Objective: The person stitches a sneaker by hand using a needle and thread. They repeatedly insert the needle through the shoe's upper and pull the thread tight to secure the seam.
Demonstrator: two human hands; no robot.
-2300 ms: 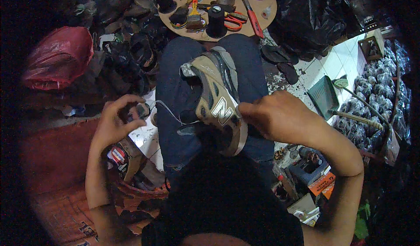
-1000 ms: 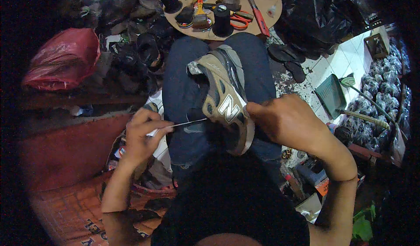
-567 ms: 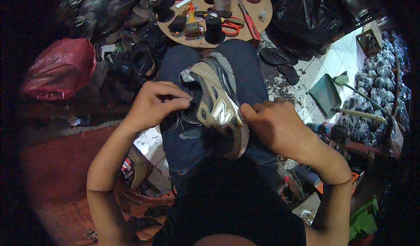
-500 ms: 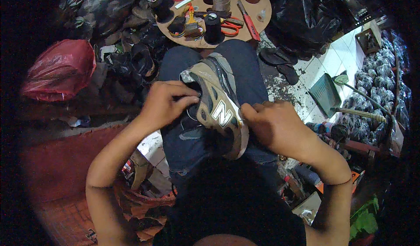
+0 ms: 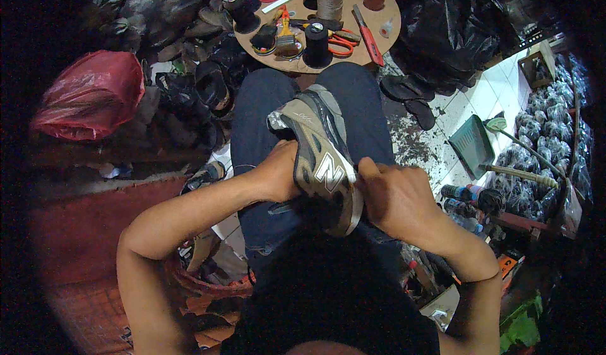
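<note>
A grey-brown sneaker (image 5: 325,143) lies on its side across my lap, its toe away from me and its sole facing right. My left hand (image 5: 281,173) reaches in at the shoe's opening on the left; its fingers are hidden by the upper. Beside the sole's edge near the heel, my right hand (image 5: 399,194) is closed, thumb and forefinger pressed together. Whatever it pinches is too small to make out. Both my legs (image 5: 360,112) in dark trousers support the shoe.
Beyond my knees stands a round board (image 5: 372,61) with thread spools (image 5: 317,44), a brush (image 5: 286,41), orange-handled scissors (image 5: 344,42) and a red-handled blade (image 5: 368,36). Pink plastic bag (image 5: 95,96) at left. At right are sandals (image 5: 407,93), a green dustpan (image 5: 472,142) and bagged goods (image 5: 540,124).
My left hand has gone from the shoe's collar deeper in, so its fingers no longer show. The right hand stays closed by the sole. The whole view has shifted slightly.
</note>
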